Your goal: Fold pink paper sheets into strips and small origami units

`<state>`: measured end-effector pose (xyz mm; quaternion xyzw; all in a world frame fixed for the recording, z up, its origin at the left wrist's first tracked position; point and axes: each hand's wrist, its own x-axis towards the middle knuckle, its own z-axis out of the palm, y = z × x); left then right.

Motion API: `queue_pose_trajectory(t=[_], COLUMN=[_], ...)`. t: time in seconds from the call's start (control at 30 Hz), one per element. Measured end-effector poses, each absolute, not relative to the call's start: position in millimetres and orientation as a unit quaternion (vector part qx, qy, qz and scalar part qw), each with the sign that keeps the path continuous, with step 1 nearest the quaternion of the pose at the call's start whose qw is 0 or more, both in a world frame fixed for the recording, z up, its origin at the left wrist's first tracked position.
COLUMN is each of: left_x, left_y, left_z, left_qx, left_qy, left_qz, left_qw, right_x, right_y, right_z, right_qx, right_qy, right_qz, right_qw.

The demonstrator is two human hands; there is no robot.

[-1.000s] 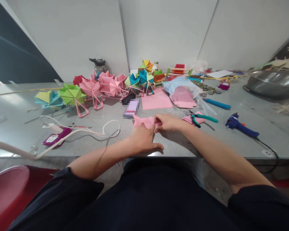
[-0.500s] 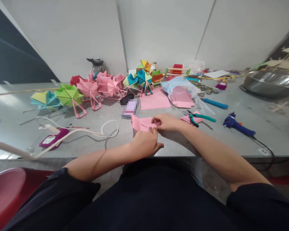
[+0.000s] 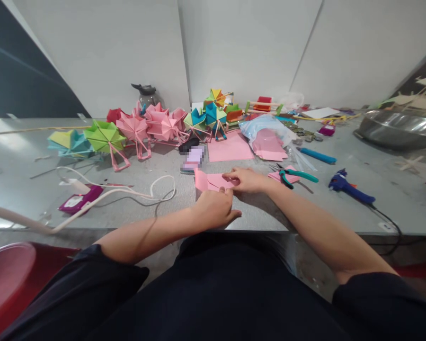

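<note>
A partly folded sheet of pink paper [image 3: 216,181] lies on the table in front of me, its left end standing up as a flap. My left hand [image 3: 215,208] holds the near edge down, fingers curled onto the paper and thumb sticking out to the right. From the right, my right hand [image 3: 246,181] grips the sheet's right end with bent fingers; the fingertips of both hands nearly meet. Part of the paper is hidden under them. Just right of my right hand, pliers with teal handles [image 3: 301,175] rest on small pink paper pieces [image 3: 277,176].
Behind the work lie a flat pink sheet [image 3: 230,146], a phone [image 3: 193,158] and a plastic bag of pink paper [image 3: 268,137]. Folded paper umbrellas [image 3: 104,137] stand at the back left. A blue glue gun [image 3: 351,187] and steel bowl [image 3: 401,129] are right; a white cable [image 3: 128,193] curls left.
The view has shifted slightly. My right fingers have flattened a little on the paper, and the fold beneath them looks pressed lower. My left hand stays nearly in place.
</note>
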<state>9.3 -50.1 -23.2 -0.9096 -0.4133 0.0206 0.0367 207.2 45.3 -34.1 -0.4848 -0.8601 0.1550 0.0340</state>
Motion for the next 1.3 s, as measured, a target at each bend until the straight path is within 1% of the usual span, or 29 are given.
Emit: queue_pose_trajectory(t=[0.07, 0.2, 0.37, 0.5, 0.9, 1.13, 1.3], left_x=[9.1, 8.7, 7.9, 7.9, 8.7, 6.3, 5.6], left_y=[-50.0, -50.1, -50.2, -50.6, -52.1, -51.2, -51.5], left_z=[-21.9, -20.0, -21.1, -19.8, -10.1, -12.6, -10.2], left_qx=[-0.909, -0.908, -0.911, -0.913, -0.911, -0.913, -0.913], left_qy=[-0.414, -0.416, -0.41, -0.406, -0.41, -0.405, -0.403], left_qz=[0.024, 0.029, 0.026, 0.027, 0.039, 0.034, 0.05], left_qw=[0.035, 0.032, 0.04, 0.038, 0.012, 0.021, 0.025], right_x=[207.2, 206.5, 204.4, 202.9, 205.6, 207.2, 216.7], right_y=[44.3, 43.3, 43.4, 44.2, 49.2, 51.7, 48.6], right_z=[-33.2, -33.1, -33.0, -32.3, -41.6, -43.5, -39.5], right_qx=[-0.483, -0.48, -0.489, -0.491, -0.491, -0.484, -0.506], right_qy=[-0.86, -0.857, -0.856, -0.852, -0.84, -0.853, -0.837], right_qz=[0.156, 0.171, 0.157, 0.174, 0.213, 0.187, 0.193], right_qw=[0.038, 0.076, 0.055, 0.051, 0.083, 0.057, 0.075])
